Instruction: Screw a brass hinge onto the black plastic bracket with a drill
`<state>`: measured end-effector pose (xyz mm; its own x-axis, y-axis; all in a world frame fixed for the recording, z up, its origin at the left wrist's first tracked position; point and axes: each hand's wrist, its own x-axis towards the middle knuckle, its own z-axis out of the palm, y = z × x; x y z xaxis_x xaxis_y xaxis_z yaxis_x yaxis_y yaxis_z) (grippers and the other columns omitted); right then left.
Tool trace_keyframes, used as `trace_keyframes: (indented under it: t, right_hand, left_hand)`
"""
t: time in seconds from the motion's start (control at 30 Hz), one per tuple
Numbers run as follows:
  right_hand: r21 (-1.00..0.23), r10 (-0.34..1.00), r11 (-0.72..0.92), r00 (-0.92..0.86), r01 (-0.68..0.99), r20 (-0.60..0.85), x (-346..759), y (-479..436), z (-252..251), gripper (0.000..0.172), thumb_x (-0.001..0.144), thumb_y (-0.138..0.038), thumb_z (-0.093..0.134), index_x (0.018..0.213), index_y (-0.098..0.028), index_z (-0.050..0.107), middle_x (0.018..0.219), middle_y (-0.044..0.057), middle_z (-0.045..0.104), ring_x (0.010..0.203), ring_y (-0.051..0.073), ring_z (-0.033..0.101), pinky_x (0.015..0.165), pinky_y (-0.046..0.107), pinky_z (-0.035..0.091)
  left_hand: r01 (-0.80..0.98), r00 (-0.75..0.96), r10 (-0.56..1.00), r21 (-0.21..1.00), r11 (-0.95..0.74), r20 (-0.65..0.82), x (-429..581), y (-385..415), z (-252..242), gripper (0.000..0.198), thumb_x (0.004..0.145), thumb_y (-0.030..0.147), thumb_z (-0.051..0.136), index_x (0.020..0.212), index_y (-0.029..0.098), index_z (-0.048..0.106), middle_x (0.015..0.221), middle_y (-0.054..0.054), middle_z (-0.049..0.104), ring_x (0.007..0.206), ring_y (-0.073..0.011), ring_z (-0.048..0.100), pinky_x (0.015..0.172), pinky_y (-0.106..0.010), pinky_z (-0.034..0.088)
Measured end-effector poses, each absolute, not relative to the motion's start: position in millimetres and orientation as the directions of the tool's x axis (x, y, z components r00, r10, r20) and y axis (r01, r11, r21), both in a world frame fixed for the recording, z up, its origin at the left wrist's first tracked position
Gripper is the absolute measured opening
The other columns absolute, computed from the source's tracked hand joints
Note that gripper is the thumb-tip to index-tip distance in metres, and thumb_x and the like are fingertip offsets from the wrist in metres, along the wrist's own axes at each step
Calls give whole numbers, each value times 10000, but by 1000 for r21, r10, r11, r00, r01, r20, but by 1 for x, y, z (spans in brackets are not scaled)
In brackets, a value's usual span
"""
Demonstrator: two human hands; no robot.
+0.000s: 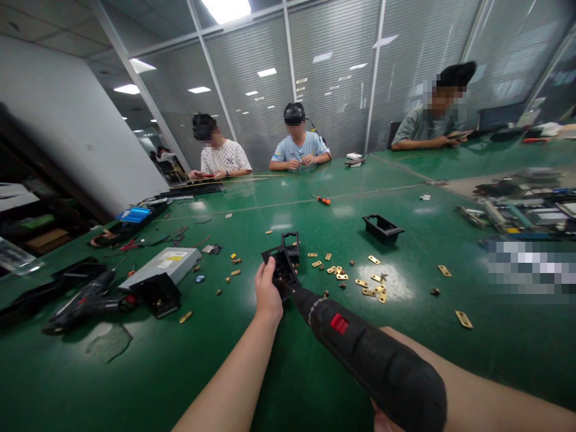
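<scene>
My left hand (pixel 269 290) grips a black plastic housing (pixel 279 267) above the green table, its thumb over the near left side. A black power screwdriver (pixel 369 354) with a red switch points up and left, its tip at the inside of that housing. Only a little of my right hand (pixel 383 417) shows under the tool body, wrapped round its handle; the rest is hidden. Just behind the held housing stands another black housing (pixel 291 242). Brass plates (pixel 342 276) and small screws (pixel 342 286) lie scattered to the right of it.
Another black housing (pixel 382 228) sits at back right, and one (pixel 158 294) leans by a silver drive (pixel 166 264). A second power tool (pixel 85 300) lies at left. An orange screwdriver (pixel 323 200) lies farther back. Circuit boards (pixel 531 210) are piled at right. Three people sit across the table.
</scene>
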<state>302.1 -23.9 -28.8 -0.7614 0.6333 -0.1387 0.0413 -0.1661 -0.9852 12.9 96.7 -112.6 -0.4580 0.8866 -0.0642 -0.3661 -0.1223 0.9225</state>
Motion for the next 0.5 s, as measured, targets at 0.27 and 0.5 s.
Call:
trace_keyframes:
  t: [0.27,0.5]
  right_hand:
    - [-983,619,-172,-770,60,-155,304,-20,-36,371,1230,-495,847,1318,-139,798,1173,75,801,971,192,794,876,344,741]
    - [-977,572,-213,-807,29,-149,294,-12,-62,439,916,-368,1101,1000,-152,728,871,1,731,732,127,679,622,191,562]
  left_hand:
    - [-382,-460,884,917,-112,-83,13,95,-113,835,744,785,1000,1224,156,733,979,-140,869,792,-323,852,628,-372,617]
    - [-363,-451,889,926,-104,-76,11,97,-114,802,774,783,961,1229,150,773,996,-145,876,806,-316,854,642,-368,622]
